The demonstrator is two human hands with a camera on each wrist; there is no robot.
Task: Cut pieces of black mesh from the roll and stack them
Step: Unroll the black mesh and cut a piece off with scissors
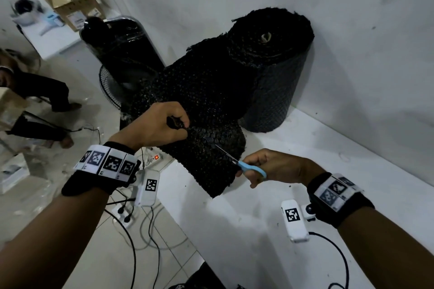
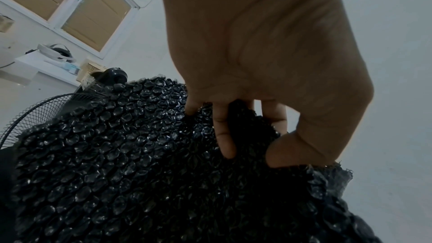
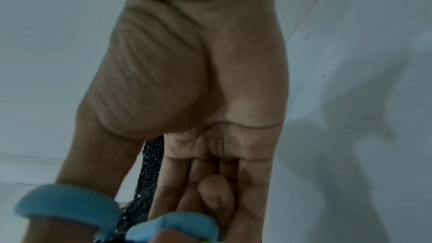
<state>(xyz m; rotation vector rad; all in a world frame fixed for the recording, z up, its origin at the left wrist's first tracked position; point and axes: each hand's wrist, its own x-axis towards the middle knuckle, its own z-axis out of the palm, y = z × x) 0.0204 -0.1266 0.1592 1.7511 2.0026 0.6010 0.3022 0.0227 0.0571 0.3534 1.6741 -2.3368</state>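
A big roll of black mesh point(image 1: 272, 54) stands upright on the white table point(image 1: 305, 195) against the wall. Its loose sheet point(image 1: 202, 110) runs out toward me and hangs over the table's edge. My left hand point(image 1: 162, 124) grips a bunch of the sheet point(image 2: 140, 173), fingers point(image 2: 224, 136) and thumb curled into it. My right hand point(image 1: 270, 166) holds blue-handled scissors point(image 1: 249, 166), thumb and fingers through the loops point(image 3: 70, 208). The blades point(image 1: 225, 152) lie against the sheet near its right edge. A strip of mesh point(image 3: 149, 169) shows past the right palm.
A black standing fan point(image 1: 122, 58) is left of the table behind the sheet. Cables and a power strip point(image 1: 155, 157) lie on the tiled floor. A seated person point(image 1: 35, 91) is at far left, with cardboard boxes point(image 1: 72, 0) on a shelf beyond.
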